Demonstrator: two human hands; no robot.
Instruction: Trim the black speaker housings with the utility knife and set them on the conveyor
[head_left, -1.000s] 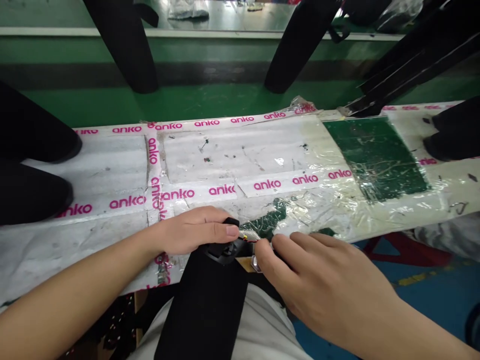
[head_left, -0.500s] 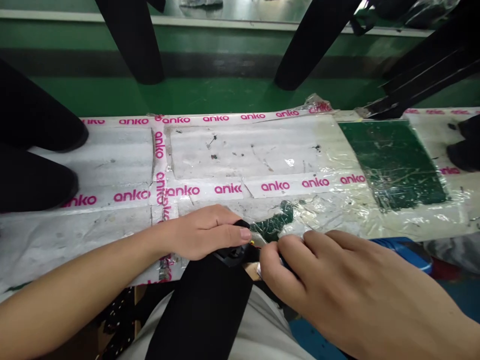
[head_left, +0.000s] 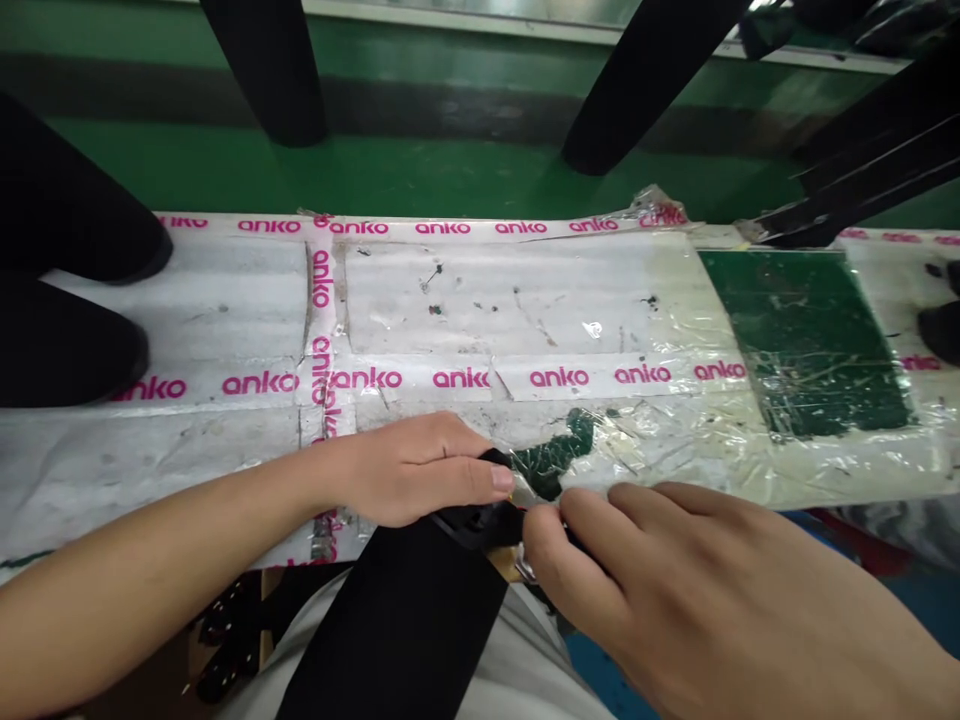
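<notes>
A long black piece [head_left: 397,620] rests across the lap, its dark plastic end reaching up to the table's near edge. My left hand [head_left: 416,470] is wrapped round that end, with the thumb pressed on top. Just to the right, my right hand [head_left: 660,570] is closed with curled fingers close to the same end. What it grips is mostly hidden under the fingers; a bit of shiny metal shows at the fingertips.
The table [head_left: 487,300] is covered with taped white sheets and clear film. Black tubular pieces [head_left: 82,200] lie at the left, and more [head_left: 262,70] stand along the far side. A green patch [head_left: 817,340] shows at the right. Dark parts lie below the table's edge.
The view has shifted slightly, so the far pieces sit a little differently in it. Both hands keep their grips near the black end; the blue object at the right is now mostly hidden.
</notes>
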